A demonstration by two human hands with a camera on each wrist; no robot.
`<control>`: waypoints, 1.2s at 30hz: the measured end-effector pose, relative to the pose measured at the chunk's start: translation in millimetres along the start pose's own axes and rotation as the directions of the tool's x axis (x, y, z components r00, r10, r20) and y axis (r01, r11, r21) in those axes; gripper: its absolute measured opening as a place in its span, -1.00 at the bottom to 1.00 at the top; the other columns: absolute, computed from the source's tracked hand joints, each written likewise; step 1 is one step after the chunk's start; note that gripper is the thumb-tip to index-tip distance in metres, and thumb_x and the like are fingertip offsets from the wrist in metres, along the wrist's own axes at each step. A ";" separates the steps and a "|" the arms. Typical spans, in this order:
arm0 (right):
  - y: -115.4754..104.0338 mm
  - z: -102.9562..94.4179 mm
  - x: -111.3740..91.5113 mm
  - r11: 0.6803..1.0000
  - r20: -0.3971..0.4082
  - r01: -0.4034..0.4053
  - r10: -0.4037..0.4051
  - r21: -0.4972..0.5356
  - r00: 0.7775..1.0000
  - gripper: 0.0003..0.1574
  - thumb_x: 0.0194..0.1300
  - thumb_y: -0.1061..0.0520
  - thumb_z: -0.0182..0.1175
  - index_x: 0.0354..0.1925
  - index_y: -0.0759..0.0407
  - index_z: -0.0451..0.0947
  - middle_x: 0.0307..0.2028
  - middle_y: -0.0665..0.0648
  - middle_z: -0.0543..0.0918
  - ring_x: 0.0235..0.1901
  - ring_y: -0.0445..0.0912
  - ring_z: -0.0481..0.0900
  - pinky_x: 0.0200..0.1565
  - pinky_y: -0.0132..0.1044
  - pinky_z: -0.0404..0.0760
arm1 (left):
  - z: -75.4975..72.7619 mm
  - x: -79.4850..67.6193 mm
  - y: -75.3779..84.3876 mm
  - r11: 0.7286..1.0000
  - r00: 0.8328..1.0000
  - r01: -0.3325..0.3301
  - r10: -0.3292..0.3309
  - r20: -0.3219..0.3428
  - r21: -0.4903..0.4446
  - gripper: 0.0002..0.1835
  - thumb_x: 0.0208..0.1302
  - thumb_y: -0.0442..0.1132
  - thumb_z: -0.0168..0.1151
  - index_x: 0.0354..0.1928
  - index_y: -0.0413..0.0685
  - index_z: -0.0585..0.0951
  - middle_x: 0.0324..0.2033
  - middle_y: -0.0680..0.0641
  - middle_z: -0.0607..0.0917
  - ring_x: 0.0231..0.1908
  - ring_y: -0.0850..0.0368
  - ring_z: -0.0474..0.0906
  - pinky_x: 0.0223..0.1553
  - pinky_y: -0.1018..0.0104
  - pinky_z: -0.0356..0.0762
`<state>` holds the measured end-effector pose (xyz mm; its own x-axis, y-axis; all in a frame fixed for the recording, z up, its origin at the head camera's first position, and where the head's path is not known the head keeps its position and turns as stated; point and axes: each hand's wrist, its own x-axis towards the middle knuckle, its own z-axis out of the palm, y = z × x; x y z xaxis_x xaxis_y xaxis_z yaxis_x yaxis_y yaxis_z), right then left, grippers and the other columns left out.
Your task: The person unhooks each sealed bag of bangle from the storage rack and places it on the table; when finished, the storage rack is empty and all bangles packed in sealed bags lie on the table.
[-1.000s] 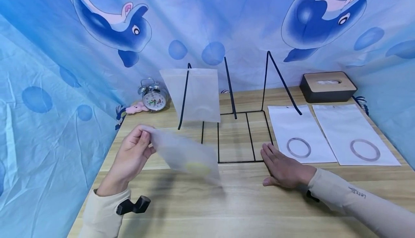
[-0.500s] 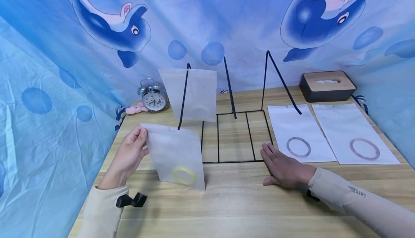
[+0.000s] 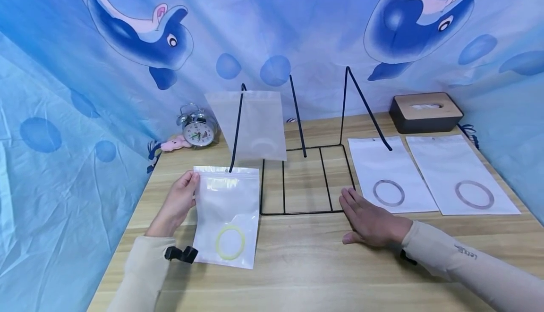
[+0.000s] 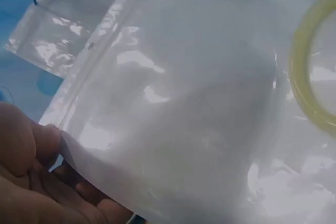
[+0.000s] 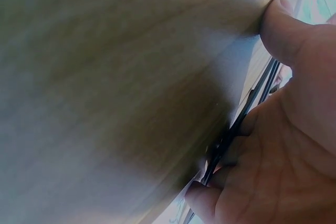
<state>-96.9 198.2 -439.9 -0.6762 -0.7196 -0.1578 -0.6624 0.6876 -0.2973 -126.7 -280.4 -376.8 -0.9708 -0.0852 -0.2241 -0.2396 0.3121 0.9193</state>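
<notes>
My left hand (image 3: 174,206) pinches the upper left edge of a white zip-lock bag (image 3: 227,198) between thumb and fingers. A yellow ring (image 4: 301,61) shows in the lower part of this bag. The bag's small top hole is right at the tip of the rack's left prong (image 3: 236,137). Another zip-lock bag (image 3: 265,123) hangs farther back on that prong. With its fingers stretched out, my right hand (image 3: 369,218) rests on the front right corner of the black wire rack (image 3: 284,189). In the right wrist view, the fingers lie over the dark wire (image 5: 226,140).
Two more zip-lock bags with purplish rings, a nearer bag (image 3: 391,170) and a farther-right bag (image 3: 459,165), lie on the wooden table (image 3: 318,265). Behind them stands a tissue box (image 3: 427,121). An alarm clock (image 3: 198,133) and a pink toy (image 3: 176,143) are at the back left.
The left hand has swung the bag from a blurred slant to face the camera, bringing its top edge to the left prong's tip. The right hand stays on the rack corner.
</notes>
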 end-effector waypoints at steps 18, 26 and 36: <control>1.0 0.0 -0.4 1.000 0.014 -0.024 0.023 0.020 1.000 0.22 0.43 -0.36 0.08 0.47 0.61 -0.05 0.48 0.61 -0.13 0.47 0.43 -0.21 0.38 0.23 0.06 | 12.9 97.5 -18.5 0.988 0.984 0.119 -0.105 -0.144 0.095 -0.46 0.65 -0.11 -0.26 0.45 -0.32 0.29 0.45 -0.30 0.26 0.45 -0.16 0.10 0.43 -0.03 0.05; 0.7 1.9 -1.4 1.000 -0.045 0.024 -0.023 0.008 0.999 0.18 0.43 -0.30 0.13 0.41 0.68 0.01 0.42 0.69 -0.05 0.43 0.50 -0.12 0.34 0.25 0.14 | 20.1 123.4 -14.9 0.983 0.972 0.136 -0.109 -0.207 0.121 -0.50 0.63 -0.15 -0.19 0.40 -0.34 0.35 0.38 -0.32 0.34 0.34 -0.16 0.25 0.34 -0.01 0.25; 1.1 1.1 -0.5 1.000 -0.020 0.008 -0.008 0.006 1.000 0.19 0.43 -0.32 0.10 0.43 0.66 -0.01 0.44 0.66 -0.07 0.45 0.47 -0.14 0.36 0.23 0.10 | 22.1 138.3 -14.5 0.965 0.952 0.182 -0.124 -0.280 0.189 -0.52 0.62 -0.13 -0.20 0.33 -0.33 0.43 0.30 -0.33 0.41 0.26 -0.17 0.33 0.27 0.01 0.31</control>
<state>-96.9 199.2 -441.2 -0.6775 -0.7227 -0.1366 -0.6656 0.6815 -0.3043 -257.7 -275.8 -428.3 -0.8921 -0.3847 -0.2369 -0.4091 0.4650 0.7851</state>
